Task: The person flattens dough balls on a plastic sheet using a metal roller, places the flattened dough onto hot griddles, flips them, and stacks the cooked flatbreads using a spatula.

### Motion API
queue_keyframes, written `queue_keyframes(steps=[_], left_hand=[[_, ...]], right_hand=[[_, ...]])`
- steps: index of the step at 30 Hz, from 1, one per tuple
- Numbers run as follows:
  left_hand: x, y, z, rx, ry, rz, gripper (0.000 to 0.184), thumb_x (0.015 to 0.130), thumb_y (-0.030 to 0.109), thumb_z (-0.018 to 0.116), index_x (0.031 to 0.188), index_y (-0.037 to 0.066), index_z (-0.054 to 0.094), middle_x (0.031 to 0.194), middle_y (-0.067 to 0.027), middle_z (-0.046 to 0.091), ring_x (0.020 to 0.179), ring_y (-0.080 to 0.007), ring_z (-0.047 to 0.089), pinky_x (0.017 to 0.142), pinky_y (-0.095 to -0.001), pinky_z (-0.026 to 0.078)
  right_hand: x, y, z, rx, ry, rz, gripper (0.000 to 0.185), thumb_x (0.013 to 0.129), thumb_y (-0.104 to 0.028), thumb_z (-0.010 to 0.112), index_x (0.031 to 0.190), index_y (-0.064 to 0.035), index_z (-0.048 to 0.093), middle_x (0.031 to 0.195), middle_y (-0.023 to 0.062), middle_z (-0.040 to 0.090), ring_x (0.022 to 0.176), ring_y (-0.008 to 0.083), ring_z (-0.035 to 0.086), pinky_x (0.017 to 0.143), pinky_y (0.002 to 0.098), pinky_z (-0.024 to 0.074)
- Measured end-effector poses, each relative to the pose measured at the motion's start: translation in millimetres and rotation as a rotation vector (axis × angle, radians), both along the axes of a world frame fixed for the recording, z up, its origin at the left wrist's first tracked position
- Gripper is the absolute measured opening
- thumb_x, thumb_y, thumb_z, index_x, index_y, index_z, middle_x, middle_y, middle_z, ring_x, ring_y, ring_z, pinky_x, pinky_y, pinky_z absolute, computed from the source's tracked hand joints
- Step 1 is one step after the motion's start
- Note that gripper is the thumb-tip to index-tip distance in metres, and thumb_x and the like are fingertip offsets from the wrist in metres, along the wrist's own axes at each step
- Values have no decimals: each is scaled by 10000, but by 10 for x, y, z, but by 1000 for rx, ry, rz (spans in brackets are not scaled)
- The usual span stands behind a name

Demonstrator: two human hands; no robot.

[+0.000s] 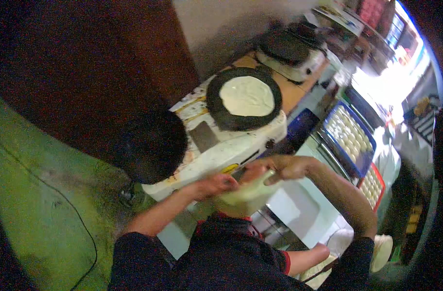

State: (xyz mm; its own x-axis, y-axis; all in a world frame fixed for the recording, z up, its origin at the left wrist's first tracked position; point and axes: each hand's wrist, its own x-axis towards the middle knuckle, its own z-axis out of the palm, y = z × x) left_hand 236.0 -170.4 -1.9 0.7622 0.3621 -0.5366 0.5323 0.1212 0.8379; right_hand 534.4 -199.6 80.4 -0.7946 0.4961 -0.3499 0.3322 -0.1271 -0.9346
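Observation:
A thin, pale sheet of dough (250, 191) hangs between my two hands, blurred by motion. My left hand (214, 186) is closed at its left edge. My right hand (292, 169) grips the upper right part, with the thumb over the sheet. Just beyond them stands a white stove (221, 148) with a round black griddle (216, 109) on it. A flat, pale round of dough (248, 96) lies on that griddle, with slight ripples on its surface.
A second burner (292, 56) stands at the back, and a dark round pan (151, 145) at the left. A blue tray (369, 157) and a red tray (380, 186) hold several dough balls. A co-worker's bare forearm (306, 259) reaches across below. A cable (68, 199) runs along the green floor.

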Motion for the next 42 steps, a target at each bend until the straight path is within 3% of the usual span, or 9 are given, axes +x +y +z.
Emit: queue_keyframes(steps=[8, 12, 14, 16, 18, 24, 30, 37, 42], left_hand=[[-2312, 1190, 1500, 595, -38, 574, 367, 942, 245, 689, 1227, 21, 630, 1035, -47, 721, 914, -138, 659, 832, -322, 534], [-2960, 1303, 620, 1012, 293, 421, 313, 940, 276, 663, 1149, 44, 683, 994, -123, 736, 877, -172, 690, 819, -344, 538], [-3191, 1026, -37, 1112, 349, 122, 272, 941, 318, 646, 1142, 146, 710, 1129, -135, 704, 1140, -325, 633, 1099, -539, 362], [-2895, 499, 199, 1136, 411, -130, 281, 969, 324, 595, 1180, 175, 706, 1229, -83, 681, 1226, -284, 591, 1168, -611, 219], [-2658, 221, 421, 872, 325, -31, 289, 971, 308, 589, 1184, 154, 709, 1223, -109, 683, 1253, -280, 576, 1166, -608, 222], [-2362, 551, -202, 1319, 587, 239, 499, 1010, 319, 474, 1413, 24, 491, 1399, -204, 545, 1304, -366, 516, 1135, -632, 247], [-2344, 465, 117, 1050, 726, 270, 547, 1002, 300, 450, 1431, -39, 416, 1470, -235, 452, 1353, -379, 461, 1149, -637, 224], [-2101, 334, 292, 905, 662, -236, 474, 991, 333, 468, 1352, 33, 537, 1418, -125, 543, 1310, -309, 519, 1099, -759, 172], [-1317, 144, 1026, 274, 278, -523, 443, 1018, 427, 486, 1289, 99, 608, 1110, -177, 694, 1068, -363, 648, 1140, -540, 319]], right_hand=[[-2133, 1930, 586, 670, -37, -33, 628, 829, -149, 699, 1415, -24, 509, 1297, 172, 641, 1197, 278, 605, 1032, 392, 454], [-2777, 2221, -226, 904, -115, 13, 431, 876, -145, 659, 1295, -53, 615, 1200, 176, 686, 1086, 312, 654, 1019, 382, 486], [-2927, 2039, -600, 984, -452, 288, 388, 814, -144, 684, 1200, -108, 689, 1163, 182, 682, 1069, 338, 658, 992, 460, 506], [-2812, 1702, -1108, 1125, -378, 254, 415, 856, -179, 643, 1265, -110, 651, 1287, 190, 616, 1182, 361, 597, 1056, 471, 458], [-2768, 1578, -1014, 1052, -307, 370, 436, 890, -204, 603, 1310, -89, 609, 1337, 204, 575, 1234, 385, 550, 1097, 476, 415], [-3199, 1564, -1348, 1234, -317, -32, 586, 966, -406, 527, 1414, -29, 493, 1506, 178, 432, 1372, 339, 439, 1204, 528, 194], [-2757, 1350, -743, 1345, -730, -122, 715, 984, -576, 418, 1435, -23, 462, 1522, 167, 420, 1412, 292, 409, 1205, 586, 54], [-1238, 442, -427, 951, -643, -334, 521, 1025, -375, 476, 1406, -22, 509, 1444, 147, 530, 1353, 239, 491, 1216, 567, 82], [411, -872, -661, 605, -684, -929, 404, 1003, -262, 553, 1312, -6, 602, 1298, 166, 646, 1217, 299, 617, 1165, 511, 294]])
